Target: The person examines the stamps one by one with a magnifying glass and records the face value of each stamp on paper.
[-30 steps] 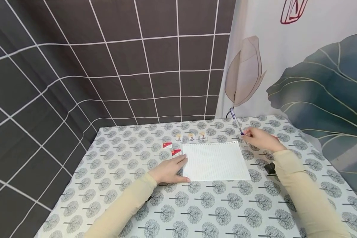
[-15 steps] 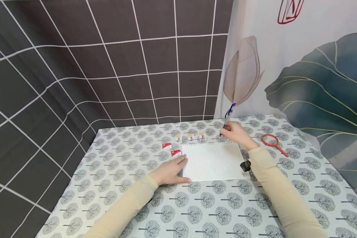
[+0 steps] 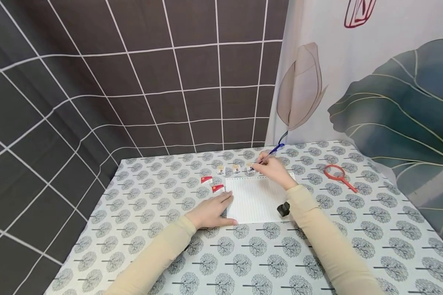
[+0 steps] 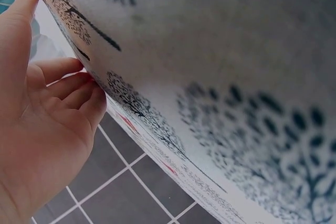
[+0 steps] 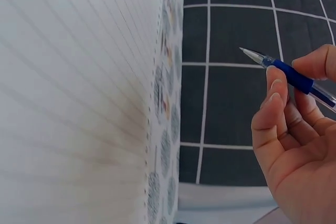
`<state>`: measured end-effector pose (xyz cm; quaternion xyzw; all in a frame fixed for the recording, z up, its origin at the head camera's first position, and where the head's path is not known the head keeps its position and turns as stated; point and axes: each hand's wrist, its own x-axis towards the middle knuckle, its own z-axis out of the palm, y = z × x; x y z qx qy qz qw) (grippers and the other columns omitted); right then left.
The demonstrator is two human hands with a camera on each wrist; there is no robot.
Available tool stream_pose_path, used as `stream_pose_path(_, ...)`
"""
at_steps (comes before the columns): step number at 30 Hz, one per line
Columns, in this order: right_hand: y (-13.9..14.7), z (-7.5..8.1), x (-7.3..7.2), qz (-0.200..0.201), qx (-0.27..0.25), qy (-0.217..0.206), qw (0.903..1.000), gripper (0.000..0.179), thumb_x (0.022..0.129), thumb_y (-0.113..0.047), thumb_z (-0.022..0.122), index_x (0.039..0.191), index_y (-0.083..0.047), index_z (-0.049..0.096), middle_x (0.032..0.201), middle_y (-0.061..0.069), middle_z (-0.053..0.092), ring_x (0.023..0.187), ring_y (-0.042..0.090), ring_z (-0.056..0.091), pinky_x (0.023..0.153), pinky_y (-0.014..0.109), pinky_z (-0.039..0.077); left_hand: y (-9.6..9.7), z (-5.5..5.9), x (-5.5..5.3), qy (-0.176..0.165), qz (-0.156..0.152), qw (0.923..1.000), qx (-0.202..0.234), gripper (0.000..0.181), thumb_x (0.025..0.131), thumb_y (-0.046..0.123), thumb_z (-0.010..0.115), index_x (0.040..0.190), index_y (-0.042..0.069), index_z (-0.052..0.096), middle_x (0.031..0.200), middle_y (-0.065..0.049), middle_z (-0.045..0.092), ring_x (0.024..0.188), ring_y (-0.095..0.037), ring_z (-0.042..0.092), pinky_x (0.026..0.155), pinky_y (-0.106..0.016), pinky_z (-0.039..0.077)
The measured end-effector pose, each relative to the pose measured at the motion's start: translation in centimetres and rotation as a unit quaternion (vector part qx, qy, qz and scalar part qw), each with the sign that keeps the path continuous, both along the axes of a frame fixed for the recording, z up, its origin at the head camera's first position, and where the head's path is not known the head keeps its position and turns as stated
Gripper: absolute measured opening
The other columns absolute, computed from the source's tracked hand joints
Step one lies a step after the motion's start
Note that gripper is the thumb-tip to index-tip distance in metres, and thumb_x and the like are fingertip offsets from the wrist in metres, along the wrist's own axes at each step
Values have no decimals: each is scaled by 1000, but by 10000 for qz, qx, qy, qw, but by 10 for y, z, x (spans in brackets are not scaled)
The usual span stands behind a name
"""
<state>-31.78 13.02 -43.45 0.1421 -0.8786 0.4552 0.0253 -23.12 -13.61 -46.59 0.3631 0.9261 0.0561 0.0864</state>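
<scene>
My right hand (image 3: 275,169) pinches a blue-gripped pen (image 5: 291,75) between thumb and fingers, over the far edge of the lined sheet of paper (image 3: 251,203). In the right wrist view the pen's tip points up and to the left, apart from the paper. My left hand (image 3: 211,213) rests at the sheet's left edge, fingers fairly straight and spread. Close to its fingertips lie two small red-and-white cards (image 3: 206,180). Several small picture cards (image 3: 236,169) stand in a row beyond the sheet; the rightmost is close to my right fingertips.
A red magnifying glass (image 3: 348,185) lies on the right of the table. The tree-patterned tablecloth (image 3: 251,262) reaches back to a dark gridded curtain (image 3: 199,106). A black wrist camera (image 3: 283,209) sits under my right wrist, above the paper.
My right hand has moved left with the pen, from right of the paper to its far edge near the picture cards. The magnifying glass has come into full view. My left hand stays put.
</scene>
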Motion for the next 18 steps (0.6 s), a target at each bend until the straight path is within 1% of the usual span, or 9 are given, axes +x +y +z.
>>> stream_pose_path(4,-13,-5,3,-96,-43,17,9999,17,89,-24,68,83,-14,56,73,-1,58,66,17,53,61,29,45,0,1,1,-97,88,9999,29,94,93,67,56,156,1,34,164,-13,27,149,-28,30,121,-37,28)
stream_pose_path(7,-23,-8,8,-123,-106,34,9999,16,88,-22,67,81,-15,54,73,-1,56,66,18,52,62,30,45,-1,0,0,-144,191,9997,72,92,93,66,57,156,2,34,164,-12,28,149,-27,31,121,-37,28)
stream_pose_path(11,-33,-14,9,-80,-156,90,9998,14,86,-18,66,80,-14,54,73,-1,58,65,17,51,60,29,43,-1,-1,-1,-105,282,9995,105,92,93,65,58,155,1,35,163,-13,30,148,-28,33,120,-38,29)
stream_pose_path(14,-40,-18,9,-49,-137,67,9999,14,86,-18,66,80,-14,54,71,-2,59,64,15,51,59,27,42,-1,-2,-2,-65,288,9995,113,91,93,64,58,155,1,36,162,-14,31,147,-28,34,120,-37,31)
stream_pose_path(18,-48,-23,10,20,-170,-102,9998,15,87,-18,67,82,-13,54,70,-1,60,67,17,56,62,27,44,-2,-3,-3,-2,260,9996,107,91,94,65,57,154,0,36,162,-14,32,147,-28,35,119,-37,32)
